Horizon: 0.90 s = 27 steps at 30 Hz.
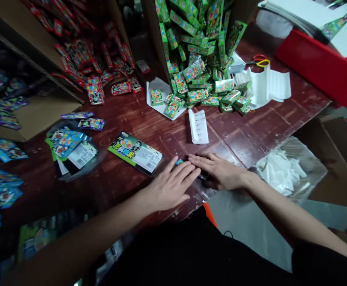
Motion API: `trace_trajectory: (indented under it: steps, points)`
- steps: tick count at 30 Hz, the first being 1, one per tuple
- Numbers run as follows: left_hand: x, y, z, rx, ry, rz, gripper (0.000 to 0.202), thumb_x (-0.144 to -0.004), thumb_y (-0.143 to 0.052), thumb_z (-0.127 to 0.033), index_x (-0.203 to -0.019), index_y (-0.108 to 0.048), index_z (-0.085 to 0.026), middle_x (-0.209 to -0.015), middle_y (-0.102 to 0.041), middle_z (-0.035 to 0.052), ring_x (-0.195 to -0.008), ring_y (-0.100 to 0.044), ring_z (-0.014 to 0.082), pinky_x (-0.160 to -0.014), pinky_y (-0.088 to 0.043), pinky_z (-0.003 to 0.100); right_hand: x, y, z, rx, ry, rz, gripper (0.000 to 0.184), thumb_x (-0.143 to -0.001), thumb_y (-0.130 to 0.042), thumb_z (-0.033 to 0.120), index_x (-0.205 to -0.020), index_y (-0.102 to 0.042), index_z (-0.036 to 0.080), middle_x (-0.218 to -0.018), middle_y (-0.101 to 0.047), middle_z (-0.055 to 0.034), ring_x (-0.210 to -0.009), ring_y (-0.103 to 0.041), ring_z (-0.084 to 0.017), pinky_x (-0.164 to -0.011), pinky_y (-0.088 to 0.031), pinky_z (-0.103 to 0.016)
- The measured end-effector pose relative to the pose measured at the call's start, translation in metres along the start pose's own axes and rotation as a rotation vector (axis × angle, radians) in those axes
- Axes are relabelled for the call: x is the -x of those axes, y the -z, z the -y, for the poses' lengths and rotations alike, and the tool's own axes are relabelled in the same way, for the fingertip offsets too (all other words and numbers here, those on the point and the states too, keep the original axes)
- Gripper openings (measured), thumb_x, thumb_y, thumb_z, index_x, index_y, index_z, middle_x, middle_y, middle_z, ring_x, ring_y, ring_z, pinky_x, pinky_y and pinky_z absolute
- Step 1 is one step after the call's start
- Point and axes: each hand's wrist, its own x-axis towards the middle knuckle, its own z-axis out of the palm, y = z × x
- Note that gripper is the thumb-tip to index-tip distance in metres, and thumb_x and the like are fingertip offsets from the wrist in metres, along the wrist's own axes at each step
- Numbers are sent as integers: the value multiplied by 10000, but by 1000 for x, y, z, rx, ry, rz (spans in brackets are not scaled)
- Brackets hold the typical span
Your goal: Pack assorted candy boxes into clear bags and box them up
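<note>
My left hand (172, 186) lies palm down near the table's front edge, fingers stretched out. Beside it my right hand (221, 171) also lies palm down with its fingers extended, their tips almost meeting the left fingertips. Under and between the fingers a small blue-printed piece (178, 163) shows; most of it is hidden, so its kind is unclear. Clear plastic seems to lie below the hands. Just left of them rests a flat green and black printed package (136, 153) with a white label. A folded white strip of paper (199, 127) with printed marks lies beyond the fingers.
Small green boxes (197, 95) spill from a carton at the back. Red boxes (94, 89), purple boxes (91, 124) and blue packets (0, 182) lie leftward, near a filled clear bag (72, 151). Scissors (259, 61) and a red bin (319, 67) sit right, above a white-filled bag (280, 171).
</note>
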Motion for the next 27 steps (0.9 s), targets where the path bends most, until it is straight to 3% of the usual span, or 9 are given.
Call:
trace_trajectory:
  steps: [3,6,9,13,16,18,20,23,27]
  points:
    - [10,3,5,43,130,12,908,-830,-597,-262,-1596,-141,-93,-1670,-231,170,-1555,-168,316,-1282,-67,531,-1,0,-14,79,-51,-23,896,-778,-786,497,-1548,-391,262,-1520,-503,-116,-1297,-492,-358,-1082,-407,-534]
    - [13,12,14,17,208,39,969,-756,-542,-140,-1607,-79,-117,-1693,-173,129,-1565,-124,293,-1280,-77,506,4,-8,-18,201,-238,-167,925,-710,-695,793,-1397,-549,191,-1284,-631,-188,-1132,-564,-384,-985,-441,-529]
    - [0,13,19,15,185,97,827,-805,-528,-121,-1579,-248,-197,-1644,-318,97,-1510,-275,298,-1246,-201,496,12,-19,-13,314,-526,-305,830,-783,-506,875,-1210,-624,173,-1030,-702,-192,-982,-632,-376,-883,-453,-497]
    - [-22,4,14,53,290,118,554,-937,-587,-311,-1466,-441,-242,-1460,-525,97,-1275,-548,298,-1092,-425,462,31,-20,-11,338,-763,-263,770,-925,-334,794,-1247,-600,146,-724,-712,-139,-730,-691,-325,-777,-473,-471]
    - [-25,2,10,129,448,9,914,-812,-726,-585,-1535,-309,-210,-1542,-397,146,-1316,-524,337,-1062,-466,450,53,-10,-21,232,-574,-244,799,-932,-465,709,-1496,-420,146,-1035,-745,-197,-949,-700,-359,-839,-509,-500]
    - [-23,5,12,170,436,-1,1141,-695,-781,-675,-1571,-220,-207,-1602,-300,161,-1382,-456,365,-1089,-445,457,64,-3,-30,155,-308,-197,868,-900,-609,564,-1597,-261,182,-1487,-527,-203,-1274,-561,-384,-1015,-463,-535]
    - [-20,11,17,158,342,80,1147,-694,-810,-603,-1583,-196,-216,-1612,-313,144,-1386,-436,364,-1121,-401,472,65,4,-36,89,-108,-95,883,-879,-633,374,-1627,-180,244,-1675,-256,-108,-1399,-437,-372,-1133,-370,-565]
    - [-22,15,23,102,269,174,953,-788,-761,-426,-1566,-256,-207,-1492,-496,108,-1279,-494,327,-1106,-380,473,48,5,-37,15,-28,-3,794,-898,-564,250,-1615,-227,281,-1653,-323,-70,-1319,-510,-326,-1106,-409,-553]
    - [-30,8,17,73,399,71,887,-755,-768,-465,-1491,-385,-151,-1303,-598,126,-1179,-507,330,-1059,-401,471,14,-11,-23,21,-113,-76,643,-945,-592,519,-1468,-473,164,-1312,-648,-175,-1142,-628,-325,-959,-513,-484]
